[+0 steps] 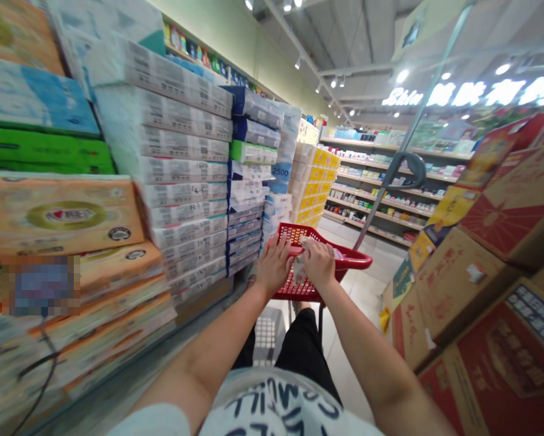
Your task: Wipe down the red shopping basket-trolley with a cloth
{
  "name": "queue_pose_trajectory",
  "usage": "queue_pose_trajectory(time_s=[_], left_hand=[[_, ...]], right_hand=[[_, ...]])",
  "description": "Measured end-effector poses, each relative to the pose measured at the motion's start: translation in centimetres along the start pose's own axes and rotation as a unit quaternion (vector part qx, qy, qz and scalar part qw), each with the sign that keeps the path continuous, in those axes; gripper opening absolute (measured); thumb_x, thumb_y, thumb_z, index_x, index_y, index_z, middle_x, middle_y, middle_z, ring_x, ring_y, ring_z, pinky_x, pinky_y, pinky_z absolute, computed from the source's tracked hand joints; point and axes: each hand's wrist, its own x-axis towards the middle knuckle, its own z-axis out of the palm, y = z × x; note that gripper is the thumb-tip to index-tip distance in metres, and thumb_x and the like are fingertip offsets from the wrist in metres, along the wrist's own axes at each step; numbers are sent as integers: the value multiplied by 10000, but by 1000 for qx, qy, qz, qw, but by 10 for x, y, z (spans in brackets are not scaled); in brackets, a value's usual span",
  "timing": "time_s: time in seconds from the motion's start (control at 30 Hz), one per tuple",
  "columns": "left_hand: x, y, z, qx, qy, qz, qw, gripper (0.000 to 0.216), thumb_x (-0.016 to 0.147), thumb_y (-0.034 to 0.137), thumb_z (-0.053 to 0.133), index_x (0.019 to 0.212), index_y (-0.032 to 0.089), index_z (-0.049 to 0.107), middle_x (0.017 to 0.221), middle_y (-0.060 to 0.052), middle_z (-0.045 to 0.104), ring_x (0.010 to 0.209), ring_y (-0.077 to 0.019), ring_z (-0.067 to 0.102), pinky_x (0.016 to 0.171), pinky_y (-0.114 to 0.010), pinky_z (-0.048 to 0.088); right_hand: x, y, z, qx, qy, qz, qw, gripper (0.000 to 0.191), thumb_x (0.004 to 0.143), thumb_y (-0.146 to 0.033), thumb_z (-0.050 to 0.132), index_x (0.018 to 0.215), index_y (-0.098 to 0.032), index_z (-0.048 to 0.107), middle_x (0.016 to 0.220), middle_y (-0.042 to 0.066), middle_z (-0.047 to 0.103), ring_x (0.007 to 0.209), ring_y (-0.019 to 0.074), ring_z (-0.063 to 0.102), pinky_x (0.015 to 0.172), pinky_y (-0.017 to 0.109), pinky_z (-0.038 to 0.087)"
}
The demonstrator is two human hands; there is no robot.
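In front of me is a red plastic shopping cart (pixel 357 260) with a perforated basket. My left hand (pixel 273 266) lies on the handle end of the cart, its fingers stretched forward and slightly apart. A pale, patterned cloth (pixel 299 271) is bunched under my right hand (pixel 319 260), whose fingers curl over it against the handle. The cloth hangs down a little between the two hands. Its far part and most of the handle are hidden by my fingers.
Tall stacks of wrapped paper packs (pixel 181 145) and orange tissue packs (pixel 67 212) line the left. Cardboard cartons (pixel 466 278) are piled on the right, beside a slanted metal pole (pixel 372 212). Stocked shelves (pixel 385 169) stand beyond the tiled aisle (pixel 353 327).
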Motion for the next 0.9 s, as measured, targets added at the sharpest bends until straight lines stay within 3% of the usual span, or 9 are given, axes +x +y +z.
queue_pose_trajectory(time_s=[0.17,0.37,0.57,0.7,0.77,0.9], left_hand=[[-1,0,2,2,9,1,1000,463,980,319,354,1414,169,415,1538,-86,317,1464,-250,152,1183,-491,207],[-1,0,4,0,15,-5,1000,450,978,314,359,1408,195,419,1532,-85,331,1460,-246,176,1181,-513,201],[-1,0,5,1,17,8,1000,459,978,302,357,1411,162,412,1535,-96,322,1462,-250,166,1184,-504,201],[-1,0,5,1,20,-2,1000,459,976,297,354,1414,172,411,1530,-98,333,1458,-262,185,1177,-526,206],[-1,0,6,5,23,-4,1000,461,977,299,353,1419,183,403,1531,-93,333,1456,-267,191,1173,-532,210],[-2,1,6,7,23,5,1000,460,972,296,363,1413,173,409,1527,-97,343,1455,-259,198,1177,-516,209]], right_hand=[[-11,-4,4,-11,54,-20,998,362,930,-166,426,1249,-188,596,1295,93,611,1246,217,501,1043,385,323],[1,4,1,-11,6,20,1000,292,896,-179,489,1126,-206,665,1128,81,697,1035,216,619,972,379,373],[-10,2,4,2,73,16,997,341,909,-164,436,1180,-184,641,1216,100,657,1168,222,554,1035,399,320],[2,3,1,-3,14,67,998,256,884,-199,493,1036,-222,697,1064,76,712,1012,227,620,1033,439,294],[6,5,1,-10,8,81,997,276,899,-211,475,1079,-222,683,1112,77,700,1039,229,614,1043,452,280],[-4,5,3,-1,67,38,997,361,924,-191,415,1224,-196,616,1241,94,643,1162,219,554,1045,415,300]])
